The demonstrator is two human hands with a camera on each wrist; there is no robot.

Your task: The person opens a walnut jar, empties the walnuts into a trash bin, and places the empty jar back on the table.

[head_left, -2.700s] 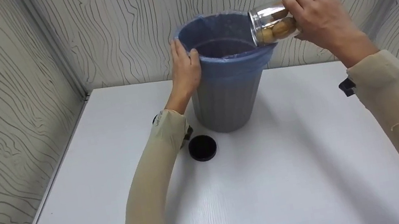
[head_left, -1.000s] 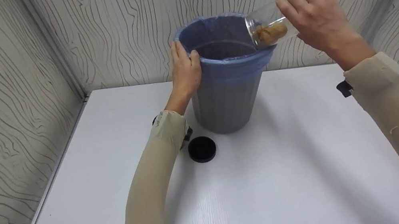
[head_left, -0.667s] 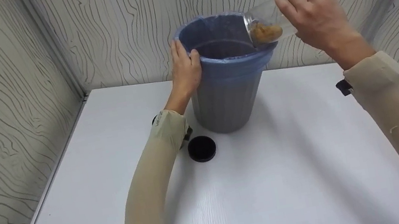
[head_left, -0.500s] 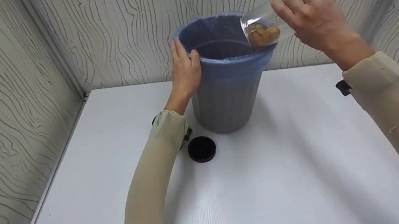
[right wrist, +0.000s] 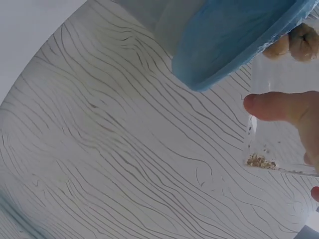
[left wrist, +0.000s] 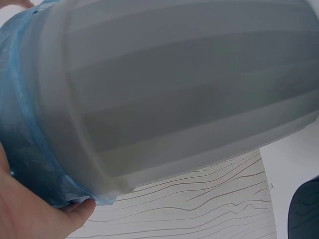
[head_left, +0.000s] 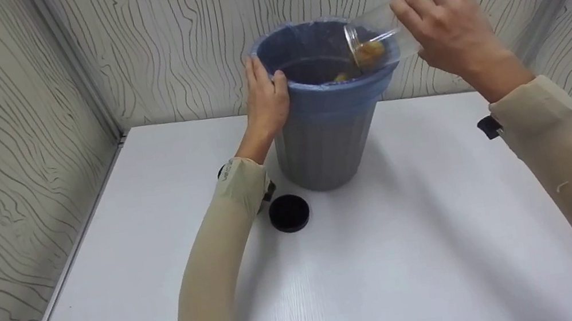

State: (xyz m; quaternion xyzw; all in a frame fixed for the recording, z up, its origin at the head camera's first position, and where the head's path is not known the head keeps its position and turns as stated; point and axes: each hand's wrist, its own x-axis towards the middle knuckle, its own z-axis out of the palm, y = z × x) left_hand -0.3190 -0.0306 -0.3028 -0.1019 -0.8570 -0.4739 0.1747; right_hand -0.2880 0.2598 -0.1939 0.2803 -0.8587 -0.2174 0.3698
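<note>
My right hand (head_left: 445, 20) grips a clear jar (head_left: 388, 39) by its base end, the index finger lifted. The jar lies tipped, its mouth over the right side of the bin's rim. Brown, roundish pieces (head_left: 370, 53) sit by the mouth, their kind unclear; one brown piece (head_left: 340, 77) shows just inside the bin. The right wrist view shows the thumb (right wrist: 271, 105) along the jar and crumbs (right wrist: 261, 162) at its bottom. My left hand (head_left: 266, 97) rests against the left side of the grey bin (head_left: 324, 148), fingers straight on the blue bag liner (head_left: 333, 95).
A black round lid (head_left: 289, 213) lies on the white table (head_left: 395, 258), in front of the bin. Wood-grain patterned walls (head_left: 173, 40) stand behind and at both sides.
My right hand has tipped the jar further and shifted it left over the bin. The pieces slid to its mouth, and one now shows inside the bin. My left hand stayed in place.
</note>
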